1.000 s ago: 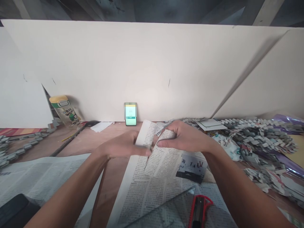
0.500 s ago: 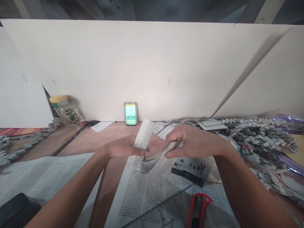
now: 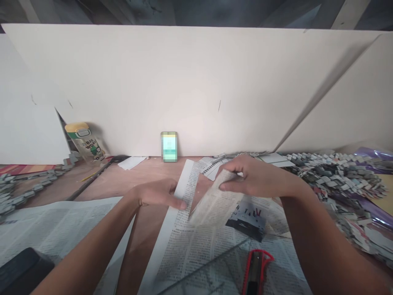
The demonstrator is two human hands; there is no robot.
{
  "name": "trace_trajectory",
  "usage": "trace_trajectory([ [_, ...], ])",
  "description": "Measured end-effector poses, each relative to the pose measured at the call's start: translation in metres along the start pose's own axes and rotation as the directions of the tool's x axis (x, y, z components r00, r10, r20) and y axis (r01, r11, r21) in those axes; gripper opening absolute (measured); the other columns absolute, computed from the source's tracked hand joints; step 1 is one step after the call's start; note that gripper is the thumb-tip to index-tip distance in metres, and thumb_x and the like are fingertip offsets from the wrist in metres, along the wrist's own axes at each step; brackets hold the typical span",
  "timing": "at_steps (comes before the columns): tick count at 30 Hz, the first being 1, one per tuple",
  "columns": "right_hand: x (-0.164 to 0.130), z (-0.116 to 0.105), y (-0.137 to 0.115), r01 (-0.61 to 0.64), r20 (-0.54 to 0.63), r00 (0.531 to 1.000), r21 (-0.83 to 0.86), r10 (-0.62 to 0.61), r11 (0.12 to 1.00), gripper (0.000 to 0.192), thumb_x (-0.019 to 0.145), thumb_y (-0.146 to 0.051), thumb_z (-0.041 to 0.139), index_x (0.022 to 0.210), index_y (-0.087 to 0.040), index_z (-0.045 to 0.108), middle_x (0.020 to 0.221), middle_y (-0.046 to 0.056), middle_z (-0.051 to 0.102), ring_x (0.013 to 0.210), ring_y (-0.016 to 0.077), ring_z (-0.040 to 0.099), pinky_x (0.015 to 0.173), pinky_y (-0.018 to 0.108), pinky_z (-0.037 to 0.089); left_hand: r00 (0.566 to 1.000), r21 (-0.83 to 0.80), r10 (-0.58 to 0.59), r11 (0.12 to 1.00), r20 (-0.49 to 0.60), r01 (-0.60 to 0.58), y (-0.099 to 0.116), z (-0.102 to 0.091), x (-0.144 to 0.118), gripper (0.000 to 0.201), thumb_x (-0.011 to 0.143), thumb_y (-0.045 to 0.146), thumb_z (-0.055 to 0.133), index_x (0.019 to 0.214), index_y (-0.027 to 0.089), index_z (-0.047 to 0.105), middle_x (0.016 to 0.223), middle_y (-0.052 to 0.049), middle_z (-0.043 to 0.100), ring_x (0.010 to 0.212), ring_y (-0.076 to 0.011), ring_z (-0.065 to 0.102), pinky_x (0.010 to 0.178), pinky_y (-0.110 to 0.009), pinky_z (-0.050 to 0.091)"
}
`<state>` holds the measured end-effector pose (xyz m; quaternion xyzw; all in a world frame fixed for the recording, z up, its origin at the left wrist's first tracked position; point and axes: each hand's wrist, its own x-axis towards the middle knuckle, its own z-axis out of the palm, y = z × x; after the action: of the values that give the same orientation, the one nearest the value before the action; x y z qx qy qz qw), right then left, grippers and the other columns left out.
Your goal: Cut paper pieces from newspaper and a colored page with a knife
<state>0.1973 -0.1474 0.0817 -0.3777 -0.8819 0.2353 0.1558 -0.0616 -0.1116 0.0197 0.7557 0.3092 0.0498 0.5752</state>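
Observation:
A printed newspaper sheet [image 3: 181, 254] lies in front of me, split from its far edge into a narrow left strip and a wider right flap. My left hand [image 3: 161, 194] grips the strip, thumb on top and the other fingers beneath. With thumb and forefinger, my right hand [image 3: 242, 176] pinches the raised, crumpled flap to the right of the split. The split ends just right of my left thumb. On the near part of the sheet lie a clear ruler [image 3: 202, 268], possibly a set square, and a red and black utility knife [image 3: 256, 270].
A phone [image 3: 169, 146] leans on the white board [image 3: 196, 90] behind. Folded paper chains [image 3: 334, 176] heap at right; another chain [image 3: 37, 190] lies at left. A bottle [image 3: 86, 141] stands back left. More newspaper [image 3: 61, 221] and a black object [image 3: 26, 268] are near left.
The split in the newspaper has lengthened toward me. My right hand has shifted slightly right and the flap opens wider. My left thumb now lies lower along the strip.

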Motion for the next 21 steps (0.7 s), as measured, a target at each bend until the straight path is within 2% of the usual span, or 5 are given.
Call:
trace_trajectory([
  [4, 0.016, 0.002, 0.026, -0.074, -0.008, 0.997, 0.018, 0.075, 0.997, 0.015, 0.082, -0.03, 0.052, 0.077, -0.018, 0.06, 0.074, 0.001, 0.06, 0.062, 0.0132, 0.053, 0.055, 0.024, 0.037, 0.998, -0.097, 0.033, 0.995, 0.053, -0.028, -0.003, 0.007, -0.004, 0.043, 0.071, 0.034, 0.07, 0.111, 0.022, 0.062, 0.114, -0.004, 0.065, 0.106, -0.0264, 0.058, 0.09, -0.039, 0.045],
  [12, 0.062, 0.058, 0.078, -0.263, -0.191, 0.957, -0.236, 0.22, 0.936, 0.026, 0.088, -0.035, 0.04, 0.079, -0.018, 0.057, 0.082, 0.005, 0.063, 0.071, 0.0172, 0.056, 0.061, 0.026, 0.038, 0.938, -0.099, -0.182, 0.982, -0.295, 0.16, -0.037, 0.022, 0.012, 0.044, 0.072, 0.028, 0.061, 0.116, 0.018, 0.059, 0.112, -0.008, 0.066, 0.101, -0.0282, 0.061, 0.085, -0.039, 0.048],
  [15, 0.077, 0.088, 0.092, -0.343, -0.222, 0.932, -0.285, 0.286, 0.895, 0.03, 0.092, -0.034, 0.034, 0.091, -0.016, 0.058, 0.093, 0.009, 0.065, 0.081, 0.0197, 0.059, 0.066, 0.027, 0.038, 0.774, 0.143, -0.113, 0.956, -0.623, 0.255, -0.045, 0.044, 0.018, 0.053, 0.074, 0.028, 0.058, 0.126, 0.019, 0.05, 0.119, -0.009, 0.061, 0.108, -0.0309, 0.056, 0.086, -0.043, 0.047],
  [17, 0.083, 0.104, 0.099, -0.405, -0.24, 0.909, -0.319, 0.34, 0.857, 0.037, 0.094, -0.035, 0.029, 0.094, -0.014, 0.059, 0.093, 0.013, 0.066, 0.081, 0.0225, 0.061, 0.066, 0.029, 0.039, 0.63, 0.431, 0.149, 0.843, -0.762, 0.322, -0.047, 0.064, 0.016, 0.063, 0.079, 0.031, 0.054, 0.138, 0.022, 0.034, 0.137, -0.01, 0.045, 0.127, -0.034, 0.037, 0.1, -0.05, 0.033],
  [21, 0.089, 0.121, 0.108, -0.464, -0.252, 0.885, -0.396, 0.392, 0.792, 0.04, 0.094, -0.035, 0.027, 0.099, -0.014, 0.06, 0.096, 0.015, 0.067, 0.087, 0.027, 0.062, 0.074, 0.035, 0.04, 0.915, 0.811, 0.33, 0.585, -0.23, -0.007, -0.048, 0.095, 0.002, 0.052, 0.09, 0.039, 0.04, 0.14, 0.028, 0.031, 0.149, -0.003, 0.027, 0.138, -0.0289, 0.017, 0.112, -0.049, 0.013],
])
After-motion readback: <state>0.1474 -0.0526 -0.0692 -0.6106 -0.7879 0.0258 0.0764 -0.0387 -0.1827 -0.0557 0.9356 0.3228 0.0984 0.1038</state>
